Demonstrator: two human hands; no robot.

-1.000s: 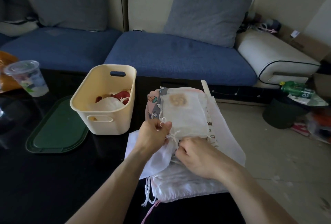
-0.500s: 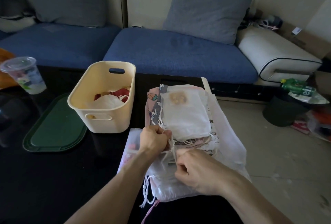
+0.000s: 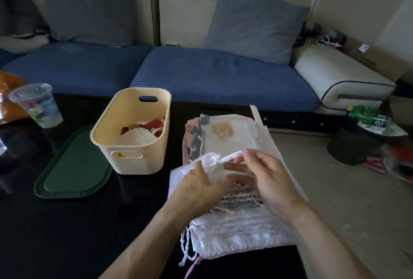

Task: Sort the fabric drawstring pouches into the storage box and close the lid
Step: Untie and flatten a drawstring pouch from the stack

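A cream storage box [image 3: 131,156] stands open on the black table, with red and white pouches [image 3: 143,132] inside. Its dark green lid [image 3: 73,167] lies flat to the box's left. A stack of fabric drawstring pouches [image 3: 237,218] lies at the table's right end. Above the stack, my left hand [image 3: 199,185] grips the gathered neck of a white sheer pouch [image 3: 212,167]. My right hand [image 3: 266,178] pinches that pouch's white drawstring, which is pulled taut to the right.
A clear plastic cup [image 3: 38,104] stands at the table's far left beside an orange bag [image 3: 11,86]. A blue sofa [image 3: 201,73] with grey cushions runs behind the table. Clutter and a green bottle [image 3: 368,116] lie on the floor at right.
Both hands have lifted the white sheer pouch off the stack. My right hand moved right and up, drawing the cord out, and the pouch's neck has bunched together.
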